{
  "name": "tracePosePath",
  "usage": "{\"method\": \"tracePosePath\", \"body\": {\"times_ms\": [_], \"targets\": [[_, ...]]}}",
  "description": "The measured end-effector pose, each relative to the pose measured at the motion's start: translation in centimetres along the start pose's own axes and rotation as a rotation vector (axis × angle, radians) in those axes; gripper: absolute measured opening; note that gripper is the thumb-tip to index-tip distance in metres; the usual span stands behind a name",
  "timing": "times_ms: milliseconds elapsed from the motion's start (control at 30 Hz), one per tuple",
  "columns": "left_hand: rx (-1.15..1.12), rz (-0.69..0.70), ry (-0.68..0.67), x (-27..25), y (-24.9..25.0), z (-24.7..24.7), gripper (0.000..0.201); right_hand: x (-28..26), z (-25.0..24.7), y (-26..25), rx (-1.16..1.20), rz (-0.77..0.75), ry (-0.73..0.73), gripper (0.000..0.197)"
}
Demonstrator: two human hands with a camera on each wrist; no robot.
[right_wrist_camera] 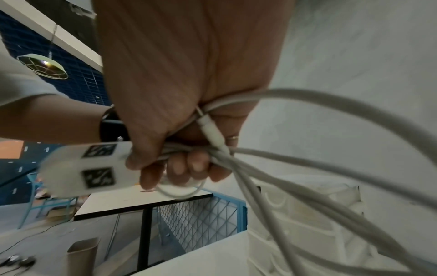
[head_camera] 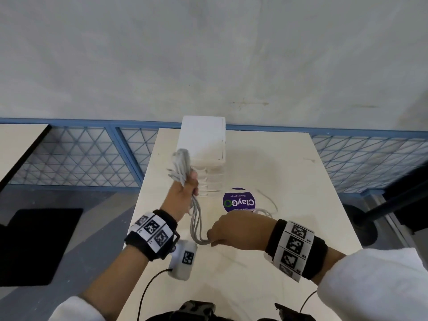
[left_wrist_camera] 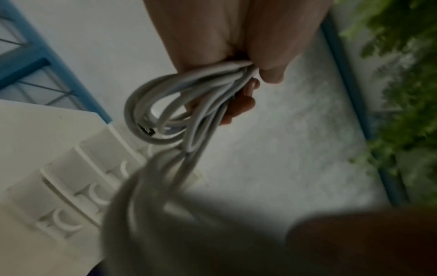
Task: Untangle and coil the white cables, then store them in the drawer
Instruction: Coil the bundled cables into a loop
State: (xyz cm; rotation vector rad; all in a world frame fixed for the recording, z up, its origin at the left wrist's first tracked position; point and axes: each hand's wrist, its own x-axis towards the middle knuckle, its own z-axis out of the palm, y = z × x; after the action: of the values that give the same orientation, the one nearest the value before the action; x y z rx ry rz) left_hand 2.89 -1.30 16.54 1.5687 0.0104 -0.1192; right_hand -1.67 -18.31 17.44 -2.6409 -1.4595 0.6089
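My left hand (head_camera: 188, 185) is raised above the table and grips a bundle of white cables (head_camera: 183, 164); its loops stick up past the fist and hang down below it. In the left wrist view the fingers (left_wrist_camera: 243, 104) curl round the looped cables (left_wrist_camera: 170, 104). Lower down, my right hand (head_camera: 220, 231) grips the hanging loops (head_camera: 198, 228) just over the table. The right wrist view shows that hand (right_wrist_camera: 184, 168) holding several strands and a white plug (right_wrist_camera: 211, 131). A white drawer unit (head_camera: 203, 140) stands behind the left hand, its drawer fronts pushed in.
More white cable (head_camera: 268, 208) lies loose on the beige table (head_camera: 278, 262) beyond my right hand, beside a round purple sticker (head_camera: 238, 201). A blue mesh railing (head_camera: 92, 156) runs behind the table. Another table (head_camera: 18, 144) stands at left.
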Motion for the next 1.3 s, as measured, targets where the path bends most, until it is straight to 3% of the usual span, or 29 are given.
{"method": "tracePosePath", "body": {"times_ms": [133, 233, 300, 433, 500, 600, 667, 733, 767, 833, 967, 1200, 1300], "targets": [[0.051, -0.128, -0.151, -1.7, -1.4, 2.3, 0.027, 0.7, -1.6, 0.6, 0.11, 0.067, 0.104, 0.032], [-0.05, -0.273, -0.134, -2.1, -2.2, 2.9, 0.03, 0.8, -2.4, 1.4, 0.085, 0.132, 0.158, 0.024], [-0.017, -0.295, -0.107, -2.0, -2.6, 2.8, 0.032, 0.7, -2.6, 1.9, 0.095, 0.17, 0.192, 0.022], [0.049, -0.275, -0.193, -2.5, -2.4, 2.6, 0.056, 0.6, -3.3, 2.4, 0.109, 0.24, 0.19, 0.028], [-0.018, -0.23, -0.254, -2.7, -2.6, 2.5, 0.051, 0.6, -3.4, 2.6, 0.156, 0.293, 0.186, 0.027], [0.062, -0.187, -0.342, -2.9, -2.2, 2.7, 0.018, 0.5, -3.5, 3.2, 0.149, 0.337, 0.212, 0.027], [0.071, -0.221, -0.372, -2.8, -1.9, 2.6, 0.014, 0.4, -3.3, 3.7, 0.263, 0.341, 0.227, 0.03], [0.085, -0.242, -0.379, -2.5, -1.6, 2.2, 0.01, 0.1, -2.9, 4.1, 0.449, 0.301, 0.277, 0.021], [0.082, -0.252, -0.375, -2.4, -1.5, 1.8, 0.011, -0.1, -2.8, 4.1, 0.565, 0.3, 0.319, 0.014], [0.032, -0.277, -0.356, -2.1, -1.5, 0.8, 0.016, -1.0, -2.3, 4.4, 0.792, 0.344, 0.414, 0.019], [-0.11, -0.314, -0.325, -2.0, -1.4, -0.4, 0.015, -2.0, -0.5, 5.3, 0.931, 0.409, 0.558, 0.012], [-0.122, -0.306, -0.306, -2.0, -1.4, -1.5, 0.026, -1.8, 1.1, 5.5, 1.009, 0.495, 0.579, 0.015], [-0.05, -0.28, -0.297, -2.2, -1.4, -1.6, 0.029, -1.6, 1.0, 5.7, 0.962, 0.524, 0.484, 0.019]]}}
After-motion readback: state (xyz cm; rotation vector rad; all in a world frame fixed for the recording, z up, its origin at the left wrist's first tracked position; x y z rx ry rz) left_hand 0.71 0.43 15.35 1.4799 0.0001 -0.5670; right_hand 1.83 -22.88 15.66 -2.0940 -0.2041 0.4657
